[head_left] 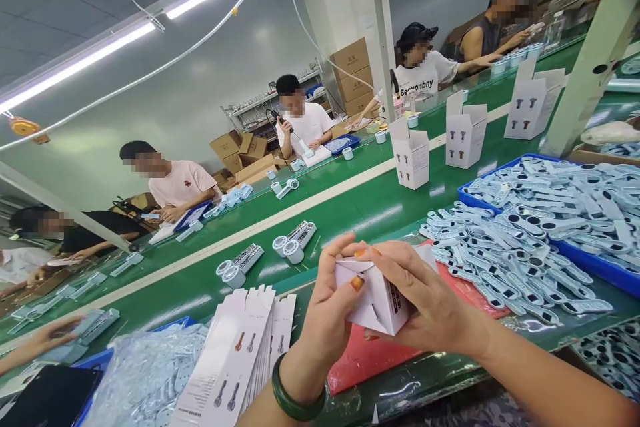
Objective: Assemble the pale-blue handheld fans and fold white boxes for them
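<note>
A small white cardboard box is held between my two hands above a red sheet. My left hand grips its left side, the thumb pressing on the end flaps. Around the far and right side wraps my right hand, with dark print showing beside its fingers. Left of my hands lies a stack of flattened printed cartons. To the right is a heap of pale blue handle-shaped plastic parts. What the box contains is hidden.
Three open-topped white boxes stand on the green conveyor belt, one being the nearest box. Pale blue devices lie on it. A blue tray holds more parts at right. A co-worker's hand reaches in at left; several people sit opposite.
</note>
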`<state>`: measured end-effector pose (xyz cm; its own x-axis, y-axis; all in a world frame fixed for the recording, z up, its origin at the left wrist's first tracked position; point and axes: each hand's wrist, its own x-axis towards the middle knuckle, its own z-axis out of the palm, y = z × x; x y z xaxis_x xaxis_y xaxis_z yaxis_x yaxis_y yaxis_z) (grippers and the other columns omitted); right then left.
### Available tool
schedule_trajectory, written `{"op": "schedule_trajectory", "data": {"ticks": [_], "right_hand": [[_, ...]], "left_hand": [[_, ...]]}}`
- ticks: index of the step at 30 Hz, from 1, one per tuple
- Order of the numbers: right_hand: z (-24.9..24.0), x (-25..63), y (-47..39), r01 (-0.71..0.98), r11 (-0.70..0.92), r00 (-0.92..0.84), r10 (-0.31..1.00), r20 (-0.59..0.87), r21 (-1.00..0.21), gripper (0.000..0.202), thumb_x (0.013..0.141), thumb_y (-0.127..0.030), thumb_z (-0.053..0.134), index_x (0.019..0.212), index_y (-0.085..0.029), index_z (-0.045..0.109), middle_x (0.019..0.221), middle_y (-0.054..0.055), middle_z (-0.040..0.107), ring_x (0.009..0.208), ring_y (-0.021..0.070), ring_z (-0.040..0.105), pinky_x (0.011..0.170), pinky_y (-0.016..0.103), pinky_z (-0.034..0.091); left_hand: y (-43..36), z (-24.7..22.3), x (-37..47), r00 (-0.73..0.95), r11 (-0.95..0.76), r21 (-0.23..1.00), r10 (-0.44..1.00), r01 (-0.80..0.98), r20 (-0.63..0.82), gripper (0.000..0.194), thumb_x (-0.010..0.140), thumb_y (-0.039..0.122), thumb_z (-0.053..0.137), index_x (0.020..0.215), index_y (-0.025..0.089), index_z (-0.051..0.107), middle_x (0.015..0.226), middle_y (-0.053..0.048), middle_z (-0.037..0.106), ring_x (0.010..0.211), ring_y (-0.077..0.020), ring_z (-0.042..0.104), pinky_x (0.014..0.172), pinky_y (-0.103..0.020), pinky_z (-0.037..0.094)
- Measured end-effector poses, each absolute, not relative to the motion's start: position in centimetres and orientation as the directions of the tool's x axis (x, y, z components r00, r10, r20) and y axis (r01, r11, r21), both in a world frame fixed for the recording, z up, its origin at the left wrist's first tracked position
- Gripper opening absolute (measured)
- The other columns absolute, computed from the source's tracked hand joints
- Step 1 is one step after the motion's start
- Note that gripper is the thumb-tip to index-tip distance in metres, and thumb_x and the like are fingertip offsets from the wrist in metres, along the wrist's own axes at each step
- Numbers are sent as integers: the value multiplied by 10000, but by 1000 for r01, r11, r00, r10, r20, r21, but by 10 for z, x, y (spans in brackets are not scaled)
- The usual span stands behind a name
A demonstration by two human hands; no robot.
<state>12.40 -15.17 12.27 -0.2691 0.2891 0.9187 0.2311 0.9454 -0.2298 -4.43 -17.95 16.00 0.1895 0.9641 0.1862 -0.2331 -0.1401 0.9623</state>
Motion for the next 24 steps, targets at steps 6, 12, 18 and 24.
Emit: {"op": "schedule_trajectory", "data": {"ticks": [6, 12, 18, 24], "right_hand": [[120, 128, -147, 299, 902, -195, 378, 905, -312, 992, 884, -693, 629, 1614, -200, 173, 1405, 183, 558, 1370, 339, 483, 1177, 548, 374], [117, 154, -134, 305, 840, -108, 499, 860, -449, 807, 964, -704, 455, 1592, -222, 296, 1527, 164, 477, 1415, 332, 447, 1208, 568, 313], [86, 131, -120, -244, 382, 92, 924, 371, -891, 401, 920, -580, 655, 1152, -253, 661, 1024, 103, 728, 909, 272, 717, 798, 443, 612], [92, 107, -74, -395, 266, 17, 959, 282, -880, 369, 918, -515, 638, 1209, -308, 544, 1261, 83, 701, 1171, 266, 686, 997, 470, 574]], "left_hand": [[-168, 154, -36, 119, -425, 864, 875, -271, 468, 756, 881, 759, 529, 1512, 354, 426, 1505, -102, 526, 1352, -320, 524, 1099, -494, 467], [-140, 147, -43, 136, -516, 850, 854, 104, 502, 1057, 559, 435, 984, 1485, 344, 482, 1443, -95, 577, 1279, -307, 592, 1067, -391, 510], [-81, 148, -25, -409, -566, 774, 802, -284, 436, 579, 727, 546, 850, 1223, 303, 677, 1240, -28, 684, 1057, -190, 664, 851, -250, 567], [-82, 91, 15, -267, -239, 755, 960, -611, 87, 608, 707, 515, 874, 1246, 333, 659, 1340, -46, 655, 1215, -227, 620, 971, -325, 555]]}}
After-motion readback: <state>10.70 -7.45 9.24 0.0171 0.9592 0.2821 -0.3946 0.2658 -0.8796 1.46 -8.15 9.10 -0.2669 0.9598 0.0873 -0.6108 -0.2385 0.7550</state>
